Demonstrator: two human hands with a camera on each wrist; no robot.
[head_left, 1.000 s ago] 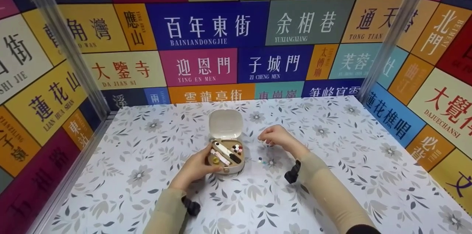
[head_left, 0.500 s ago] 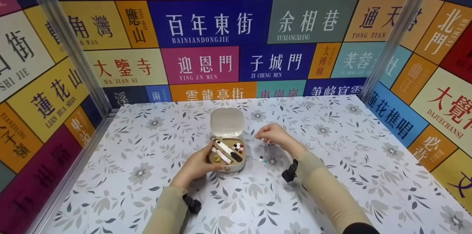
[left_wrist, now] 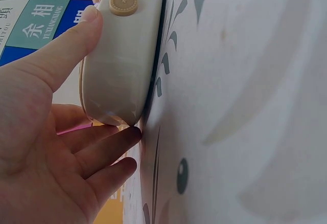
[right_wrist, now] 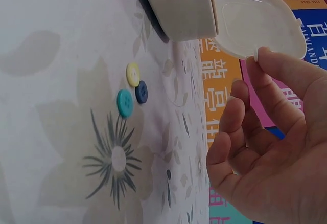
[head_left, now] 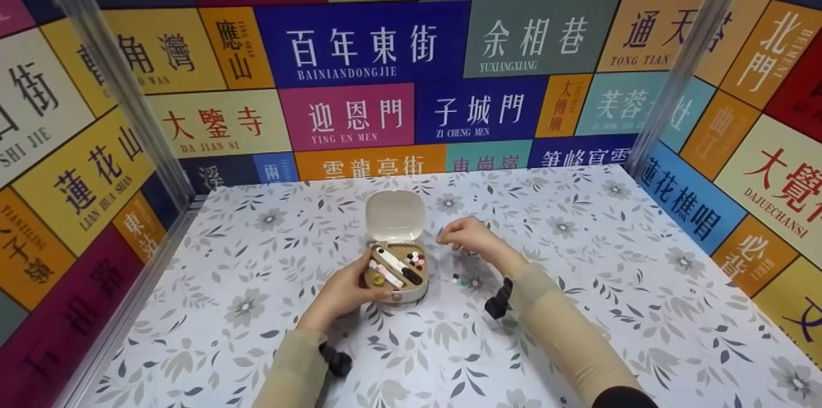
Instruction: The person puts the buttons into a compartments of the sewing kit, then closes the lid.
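Note:
An open cream sewing box (head_left: 411,295) stands on the table, its lid (head_left: 395,215) tipped up at the back. My left hand (head_left: 340,289) grips its left side, thumb at the front near a tan button-shaped catch (left_wrist: 123,3). Inside lie a white tool with a black end (head_left: 411,276), a pinkish-white piece, a yellow round item (head_left: 378,279) and several small beadlike balls (head_left: 417,257). To the right of the box, above the table, my right hand (head_left: 475,238) pinches a tiny white piece (right_wrist: 256,55) between thumb and forefinger; its kind cannot be made out.
Under the right hand, a yellow button (right_wrist: 133,74), a navy button (right_wrist: 141,92) and a teal button (right_wrist: 124,103) lie on the flowered table cover (head_left: 257,356). Panels with printed signs (head_left: 359,42) enclose the back and both sides.
My right hand has moved a little left, closer to the box, with its fingertips still pinched. The left hand and the box stay in place.

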